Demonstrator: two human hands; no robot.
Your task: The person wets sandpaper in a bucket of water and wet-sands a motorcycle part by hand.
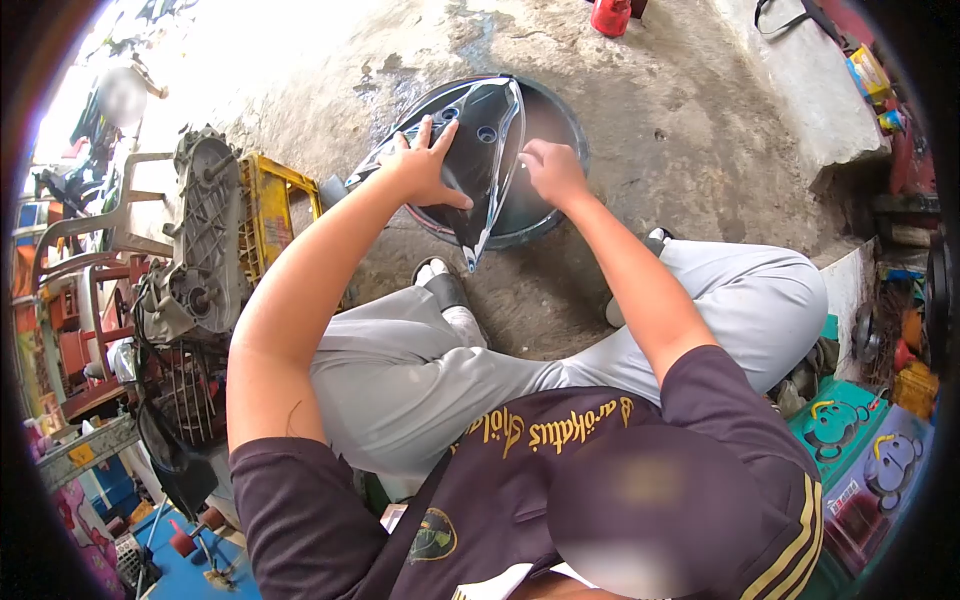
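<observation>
A roughly triangular black lamp housing (470, 150) with a clear, shiny rim and round holes lies tilted across a round dark basin (578, 130). It looks like a vehicle headlight. My left hand (425, 172) rests on its back, with fingers spread and thumb apart. Just right of the rim, over the basin, is my right hand (553, 172). Its fingers are curled in a pinch beside the rim; a tiny pale spot shows at the fingertips, too small to name. The basin's inside right of the housing looks brownish and blurred.
The basin stands on a stained concrete floor (660, 110) before my feet. Left are a grey metal engine casing (205, 225) and a yellow crate (262, 205). A red container (610, 16) stands at the far side. A raised concrete ledge (790, 90) runs along the right.
</observation>
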